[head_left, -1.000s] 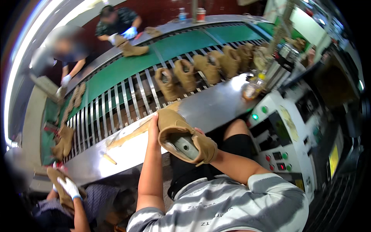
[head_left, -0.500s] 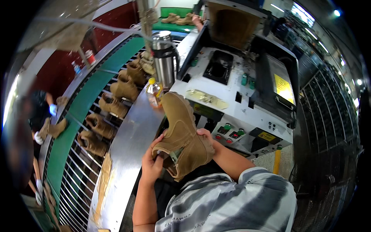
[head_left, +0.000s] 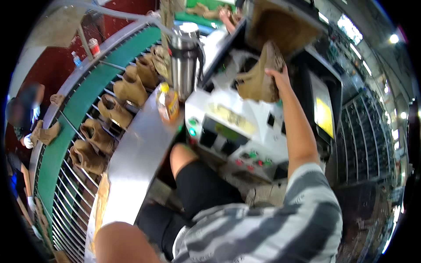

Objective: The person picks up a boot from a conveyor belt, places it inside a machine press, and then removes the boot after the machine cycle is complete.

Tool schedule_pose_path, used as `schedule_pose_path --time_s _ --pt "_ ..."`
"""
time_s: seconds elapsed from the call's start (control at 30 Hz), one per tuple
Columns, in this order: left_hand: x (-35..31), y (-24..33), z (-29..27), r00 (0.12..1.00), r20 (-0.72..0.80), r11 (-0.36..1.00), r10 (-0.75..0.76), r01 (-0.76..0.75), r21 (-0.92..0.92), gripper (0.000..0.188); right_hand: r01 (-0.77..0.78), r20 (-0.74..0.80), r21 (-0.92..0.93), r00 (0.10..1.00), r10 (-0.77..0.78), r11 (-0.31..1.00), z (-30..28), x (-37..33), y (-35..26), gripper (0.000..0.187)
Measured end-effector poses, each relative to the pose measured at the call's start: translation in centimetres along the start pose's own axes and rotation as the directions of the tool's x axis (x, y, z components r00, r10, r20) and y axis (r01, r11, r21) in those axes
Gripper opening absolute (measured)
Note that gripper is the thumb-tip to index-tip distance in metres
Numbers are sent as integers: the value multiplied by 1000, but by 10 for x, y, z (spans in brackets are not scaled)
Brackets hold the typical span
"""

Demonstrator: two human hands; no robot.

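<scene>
My right arm reaches out over the white machine (head_left: pixel 274 147). My right hand (head_left: pixel 280 78) is closed around the sole side of a tan boot (head_left: pixel 256 83). The boot is above the machine's top, close to the underside of the raised lid (head_left: pixel 285 28). The boot covers part of the opening in the machine's top, so I cannot tell whether it touches the machine. Of my left arm only a blurred bent part (head_left: pixel 125 243) shows at the lower edge; my left hand is out of sight.
Several tan boots (head_left: pixel 90 158) stand on the roller conveyor left of the metal ledge (head_left: pixel 131 162). A steel flask (head_left: pixel 184 65) and a yellow-capped bottle (head_left: pixel 167 105) stand by the machine. Across the green belt (head_left: pixel 72 111), a gloved co-worker's hand (head_left: pixel 28 141) touches a boot.
The boot has gone from both hands near my body to my right hand alone, up and forward over the machine. My left hand has let go and left view. The view has shifted.
</scene>
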State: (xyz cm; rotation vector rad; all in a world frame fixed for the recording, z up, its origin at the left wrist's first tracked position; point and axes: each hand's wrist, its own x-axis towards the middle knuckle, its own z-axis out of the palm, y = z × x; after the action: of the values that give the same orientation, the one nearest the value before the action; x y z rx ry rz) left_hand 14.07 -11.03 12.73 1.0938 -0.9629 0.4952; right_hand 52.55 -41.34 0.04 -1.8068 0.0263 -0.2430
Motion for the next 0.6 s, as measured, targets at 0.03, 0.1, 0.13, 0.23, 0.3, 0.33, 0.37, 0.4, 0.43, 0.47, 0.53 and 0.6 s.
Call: schedule_pose_path --time_s 0.03,0.1,0.13,0.23,0.3,0.33,0.37,0.4,0.43,0.47,0.53,0.6 --pt "-6 -9 -2 1000 -8 1000 24 -24 -17 37 79 -66 -75 994 -84 994 6 40 11 92" --pt "-10 -24 -16 998 -31 998 51 -52 -19 37 57 -131 -110 989 -71 992 10 96 28 97" --pt "-12 -30 -20 998 -16 998 62 -62 -11 36 -3 -96 -140 995 -11 990 10 109 22 102" --pt "-19 -42 -27 993 -12 992 116 -116 -40 36 88 -166 -262 977 -134 961 -6 141 24 109" --pt "-24 -56 -40 992 -63 993 110 -113 -42 35 -62 -252 -444 966 -58 894 -11 171 56 113" --pt "-24 -59 -44 989 -88 992 116 -119 -32 35 -163 -297 -491 955 11 856 -3 176 60 102" --pt "-22 -56 -48 989 -100 993 112 -114 -14 35 -253 -334 -526 939 76 812 9 181 58 93" --pt "-18 -56 -48 991 -101 996 92 -90 20 35 -299 -329 -532 935 132 792 20 194 72 96" --pt "-14 -54 -49 991 -102 995 90 -85 55 34 -298 -288 -530 944 161 794 27 201 74 100" --pt "-12 -53 -47 991 -93 993 101 -95 64 34 -281 -259 -523 952 164 805 23 212 71 103" --pt "-10 -52 -51 991 -78 993 112 -109 43 34 -282 -231 -500 955 188 819 -4 226 75 111" --pt "-9 -51 -55 988 -100 992 114 -109 56 33 -354 -143 -456 935 325 816 -11 224 74 86"
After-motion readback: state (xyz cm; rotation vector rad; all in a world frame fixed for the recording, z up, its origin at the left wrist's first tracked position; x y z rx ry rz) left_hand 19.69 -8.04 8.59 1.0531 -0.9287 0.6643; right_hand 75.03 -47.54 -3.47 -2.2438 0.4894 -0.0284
